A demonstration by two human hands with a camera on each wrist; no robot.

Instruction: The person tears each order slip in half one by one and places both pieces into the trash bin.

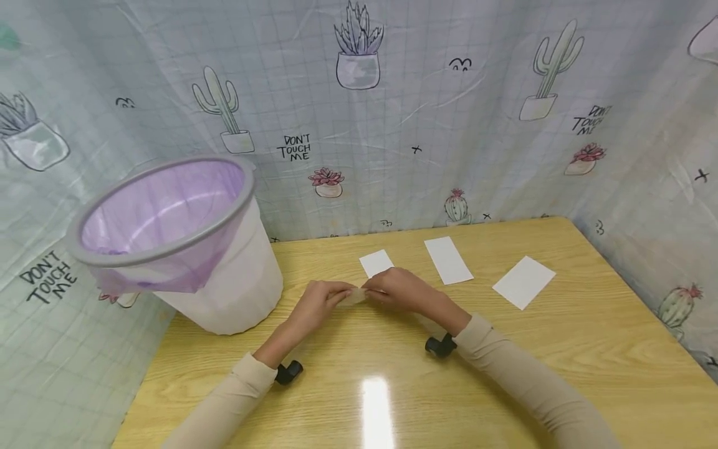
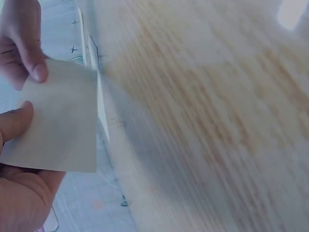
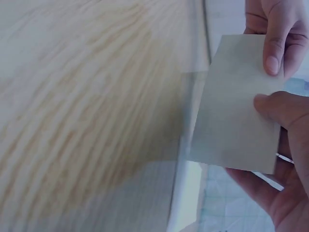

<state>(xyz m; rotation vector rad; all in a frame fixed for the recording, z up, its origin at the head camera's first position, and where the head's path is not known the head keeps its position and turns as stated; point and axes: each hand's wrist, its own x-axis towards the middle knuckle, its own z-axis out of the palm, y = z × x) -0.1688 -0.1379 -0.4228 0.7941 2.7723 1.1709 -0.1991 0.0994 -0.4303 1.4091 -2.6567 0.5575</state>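
Observation:
A small pale sheet of paper (image 1: 353, 299) is held up between both hands near the middle of the table. My left hand (image 1: 315, 305) pinches one side, thumb on the near face and fingers behind. On the other side my right hand (image 1: 408, 292) pinches it the same way. In the left wrist view the paper (image 2: 67, 125) is blank and flat, with straight edges. The right wrist view shows both thumbs close together along one edge of the paper (image 3: 231, 111). Just behind the right hand lies a small white paper piece (image 1: 374, 260), partly covered by it.
Two more white paper pieces, a long one (image 1: 449, 260) and a wider one (image 1: 524, 282), lie to the right on the wooden table (image 1: 336, 399). At the left stands a large white bin (image 1: 247, 280) with a purple liner. A patterned curtain (image 1: 392, 125) hangs behind.

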